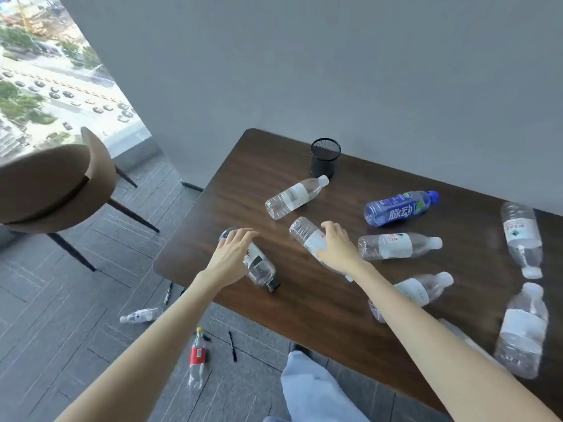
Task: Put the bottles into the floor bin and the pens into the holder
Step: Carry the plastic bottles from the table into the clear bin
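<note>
Several plastic bottles lie on the dark wooden table (pixel 231 184). My left hand (pixel 230 254) rests over a clear bottle with a black cap (pixel 262 271) near the table's left corner. My right hand (pixel 338 248) wraps a clear bottle with a white label (pixel 306 234) in the middle. A blue bottle (pixel 400 207) lies further back, with other clear bottles to the right. A black mesh pen holder (pixel 325 158) stands by the wall. On the floor lie a red-labelled bottle (pixel 197 359), a small clear bottle (pixel 141 315) and black pens (pixel 232 345). No floor bin is in view.
A brown chair (pixel 58 184) stands left of the table beside a floor-length window. A grey wall runs behind the table. My leg in light trousers (pixel 307 388) is at the table's near edge.
</note>
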`<state>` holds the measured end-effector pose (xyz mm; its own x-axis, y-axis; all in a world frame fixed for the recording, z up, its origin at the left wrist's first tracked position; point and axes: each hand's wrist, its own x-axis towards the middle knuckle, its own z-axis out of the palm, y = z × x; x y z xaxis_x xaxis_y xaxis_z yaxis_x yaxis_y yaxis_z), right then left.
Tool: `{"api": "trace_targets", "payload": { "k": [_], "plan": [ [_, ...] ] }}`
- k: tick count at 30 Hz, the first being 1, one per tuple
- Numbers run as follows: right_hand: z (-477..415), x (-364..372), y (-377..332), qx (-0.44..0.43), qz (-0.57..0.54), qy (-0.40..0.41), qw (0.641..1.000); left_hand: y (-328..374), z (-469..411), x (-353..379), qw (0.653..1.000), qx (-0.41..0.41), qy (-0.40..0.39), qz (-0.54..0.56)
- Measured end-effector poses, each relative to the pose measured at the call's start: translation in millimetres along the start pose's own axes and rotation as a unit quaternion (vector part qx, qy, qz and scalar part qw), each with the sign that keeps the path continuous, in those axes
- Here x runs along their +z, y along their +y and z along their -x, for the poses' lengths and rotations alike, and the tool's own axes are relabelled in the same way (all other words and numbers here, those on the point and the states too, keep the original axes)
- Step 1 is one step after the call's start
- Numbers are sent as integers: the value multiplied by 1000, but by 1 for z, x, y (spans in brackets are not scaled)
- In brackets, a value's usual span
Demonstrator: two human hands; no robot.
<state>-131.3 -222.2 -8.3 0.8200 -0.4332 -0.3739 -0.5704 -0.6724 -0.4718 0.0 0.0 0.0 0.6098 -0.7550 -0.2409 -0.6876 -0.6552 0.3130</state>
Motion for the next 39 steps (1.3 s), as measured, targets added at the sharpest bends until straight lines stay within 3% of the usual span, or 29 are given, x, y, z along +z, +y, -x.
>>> {"api": "trace_targets", "payload": {
  "k": [7, 12, 16, 19, 23, 28, 34, 36, 39],
  "plan": [
    [-22, 35, 15, 17, 57, -1, 998, -32, -23, 32, 990, 4, -77, -117],
    [-24, 50, 14, 38, 36, -29, 998, -39, -34, 43, 987, 19, -54, -152],
    [-29, 48, -3, 74, -92, 0, 993, -53, -37, 38, 988, 9, -8, -153],
    [-36, 49, -26, 106, -223, 12, 969, -75, -32, 34, 990, -2, 10, -141],
    [-35, 61, -48, 130, -295, 40, 946, -89, -25, 34, 997, -18, -26, -75],
    [-20, 80, -72, 157, -325, 63, 931, -104, -21, 29, 1000, -11, -17, -17],
    [-11, 97, -135, 185, -419, 80, 885, -169, 9, 2, 990, -59, -20, 128],
    [-13, 106, -162, 192, -435, 82, 876, -199, 24, -9, 972, -87, -15, 220],
    [-17, 122, -204, 201, -487, 73, 847, -240, 47, -27, 914, -141, -10, 380]
  ]
}}
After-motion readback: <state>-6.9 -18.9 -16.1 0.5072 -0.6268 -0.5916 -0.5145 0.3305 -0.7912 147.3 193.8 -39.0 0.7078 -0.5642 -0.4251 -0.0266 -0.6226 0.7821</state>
